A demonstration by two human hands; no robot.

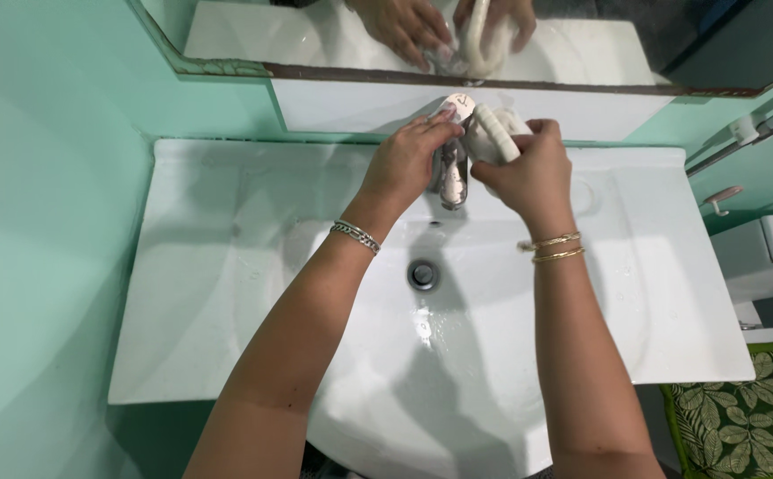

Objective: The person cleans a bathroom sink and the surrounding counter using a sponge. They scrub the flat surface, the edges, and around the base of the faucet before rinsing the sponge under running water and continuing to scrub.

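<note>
Green-walled bathroom, white sink (227, 266) — left hand (409, 160) fingers on faucet (453, 173), right hand (528, 173) gripping brush (493, 133).

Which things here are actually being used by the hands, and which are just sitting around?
In use:
- left hand, resting on the faucet handle
- right hand, gripping a white ribbed scrubbing brush
- shiny chrome metal faucet
- white ceramic sink basin

Just sitting around:
- round metal drain
- green leaf-patterned cushion
- wall mirror
- white toilet tank
</note>
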